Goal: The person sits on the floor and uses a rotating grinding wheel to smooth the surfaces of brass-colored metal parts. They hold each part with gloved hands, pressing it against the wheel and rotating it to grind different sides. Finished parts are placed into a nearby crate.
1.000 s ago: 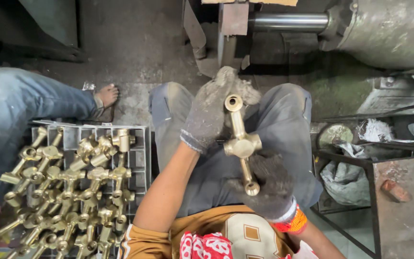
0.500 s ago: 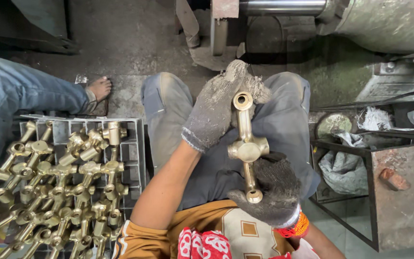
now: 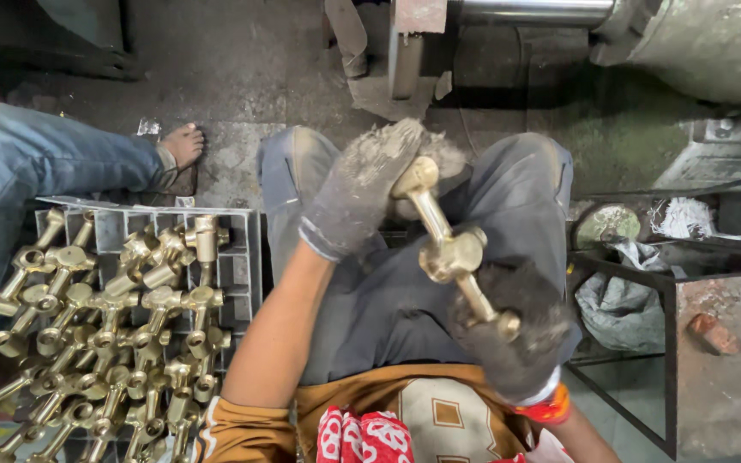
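Observation:
I hold a long brass fitting (image 3: 449, 247) over my lap, tilted with its open round end up and to the left. My left hand (image 3: 362, 189), in a dusty grey glove, grips the upper end near the opening. My right hand (image 3: 516, 334), in a dark worn glove with an orange cuff, grips the lower end. The fitting has a thick knob in the middle. To my left a grey tray (image 3: 242, 266) holds several similar brass fittings (image 3: 113, 326) in a heap.
Another person's leg in blue jeans (image 3: 36, 163) and bare foot (image 3: 183, 144) lie beside the tray. A grey machine with a steel shaft (image 3: 533, 12) stands ahead. A metal frame stand (image 3: 671, 343) with rags and a small round tin (image 3: 604, 225) is at right.
The brass fitting has tilted from nearly upright to slanting, its top swinging left. Both hands kept their hold on it, and the view has shifted a little.

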